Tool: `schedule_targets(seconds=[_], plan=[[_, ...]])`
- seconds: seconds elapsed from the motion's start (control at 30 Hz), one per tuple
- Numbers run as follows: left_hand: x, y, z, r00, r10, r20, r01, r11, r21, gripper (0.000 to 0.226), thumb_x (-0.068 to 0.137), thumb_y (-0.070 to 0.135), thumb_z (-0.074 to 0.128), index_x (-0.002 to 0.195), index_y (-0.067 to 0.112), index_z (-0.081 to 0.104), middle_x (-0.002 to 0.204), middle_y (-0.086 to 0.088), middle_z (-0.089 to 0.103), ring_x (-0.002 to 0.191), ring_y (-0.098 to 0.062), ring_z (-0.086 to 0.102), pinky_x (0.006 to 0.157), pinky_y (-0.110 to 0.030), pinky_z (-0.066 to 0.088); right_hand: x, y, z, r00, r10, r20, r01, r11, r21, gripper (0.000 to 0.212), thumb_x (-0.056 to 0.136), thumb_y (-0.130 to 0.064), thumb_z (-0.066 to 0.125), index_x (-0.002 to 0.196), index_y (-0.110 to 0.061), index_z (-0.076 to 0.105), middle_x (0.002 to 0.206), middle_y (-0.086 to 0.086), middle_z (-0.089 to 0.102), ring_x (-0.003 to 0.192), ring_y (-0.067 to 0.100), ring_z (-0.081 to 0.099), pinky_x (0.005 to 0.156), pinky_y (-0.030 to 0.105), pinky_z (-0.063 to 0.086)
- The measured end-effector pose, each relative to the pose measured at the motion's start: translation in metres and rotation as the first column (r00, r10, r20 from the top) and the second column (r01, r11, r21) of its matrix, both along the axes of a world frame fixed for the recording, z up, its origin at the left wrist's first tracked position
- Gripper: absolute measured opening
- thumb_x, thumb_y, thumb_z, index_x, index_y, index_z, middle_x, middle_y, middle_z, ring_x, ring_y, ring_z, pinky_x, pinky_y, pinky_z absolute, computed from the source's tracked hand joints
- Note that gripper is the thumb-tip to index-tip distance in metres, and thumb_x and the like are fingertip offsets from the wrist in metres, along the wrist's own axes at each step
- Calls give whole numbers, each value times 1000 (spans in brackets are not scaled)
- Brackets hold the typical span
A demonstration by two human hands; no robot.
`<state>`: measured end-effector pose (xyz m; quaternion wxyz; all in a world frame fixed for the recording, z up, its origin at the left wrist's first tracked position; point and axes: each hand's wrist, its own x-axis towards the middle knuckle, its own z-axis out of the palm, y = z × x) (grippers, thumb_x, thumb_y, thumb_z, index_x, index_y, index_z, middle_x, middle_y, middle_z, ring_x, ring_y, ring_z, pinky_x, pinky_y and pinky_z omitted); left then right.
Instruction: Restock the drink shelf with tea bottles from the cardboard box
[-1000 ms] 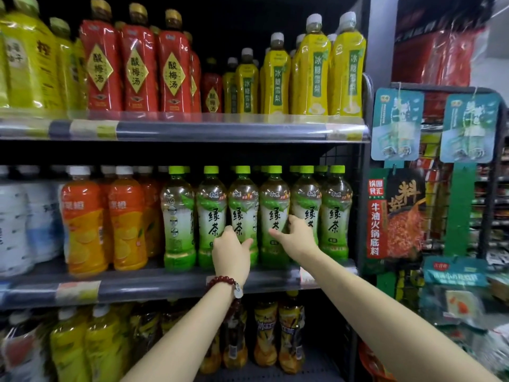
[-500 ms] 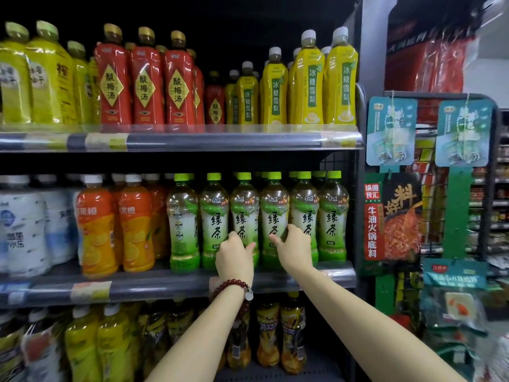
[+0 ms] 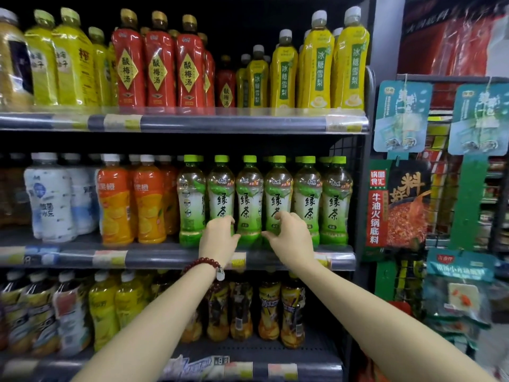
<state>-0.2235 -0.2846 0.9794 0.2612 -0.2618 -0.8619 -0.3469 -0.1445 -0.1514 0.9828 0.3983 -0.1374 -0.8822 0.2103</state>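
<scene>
Head view: both hands on green tea bottles [image 3: 249,199] lined up on middle shelf [image 3: 170,255]. Left hand [image 3: 219,239] curls round second bottle, right hand [image 3: 289,235] round fourth. Orange bottles [image 3: 132,199] beside them.

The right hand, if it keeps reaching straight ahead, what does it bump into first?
Most likely the green tea bottle right in front of it. The right hand points into the front row on the middle shelf, and its fingertips already look to be at that bottle's lower label, though depth is hard to judge.
</scene>
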Motion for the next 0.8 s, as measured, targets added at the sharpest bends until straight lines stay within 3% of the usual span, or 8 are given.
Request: schedule_targets(seconds=[0.13, 0.37, 0.6, 0.67, 0.73, 0.8], plan=[[3, -22, 3, 997, 65, -30, -68, 994, -84, 34, 84, 16, 66, 116, 8, 60, 113, -12, 64, 102, -26, 62, 84, -35, 53, -4, -11, 2, 995, 81, 63, -83, 996, 34, 37, 84, -30, 68, 112, -11, 54, 106, 5, 58, 98, 24, 56, 71, 28, 41], [-17, -64, 10, 989, 141, -42, -144, 985, -96, 25, 83, 17, 66, 106, 6, 64, 108, -12, 66, 99, -26, 62, 82, -33, 51, -26, -44, 8, 982, 166, 92, -167, 986, -6, 40, 84, -27, 68, 116, -8, 55, 114, 8, 60, 100, 25, 58, 82, 34, 50], [-57, -91, 14, 990, 142, 7, -142, 990, -27, 33, 81, 30, 69, 103, 7, 61, 101, -11, 65, 93, -26, 62, 69, -28, 46, -56, -76, 15, 995, 90, 48, -84, 991, -101, 42, 88, -27, 64, 120, -5, 49, 100, 10, 63, 86, 24, 62, 65, 28, 46], [-71, -92, 16, 989, 116, 92, -121, 991, 56, 49, 78, 38, 71, 114, 8, 57, 108, -10, 64, 99, -25, 61, 73, -28, 47, -66, -86, 15, 998, 48, 38, -41, 988, -151, 39, 90, -28, 62, 118, -4, 48, 89, 6, 59, 73, 20, 59, 60, 28, 46], [-84, -91, 17, 983, 16, 182, -41, 991, 131, 63, 76, 41, 72, 125, 8, 51, 122, -10, 61, 111, -26, 57, 87, -33, 49, -79, -94, 15, 1000, 16, 25, -10, 975, -222, 37, 91, -28, 60, 116, -4, 47, 80, 3, 54, 62, 14, 54, 51, 23, 45], [-96, -90, 18, 954, -136, 266, 91, 980, 175, 66, 76, 41, 72, 129, 11, 48, 129, -6, 58, 117, -25, 55, 98, -39, 47, -89, -100, 15, 1000, 3, 16, 2, 947, -322, 45, 92, -28, 59, 125, -4, 43, 83, 3, 55, 56, 5, 44, 43, 17, 33]])
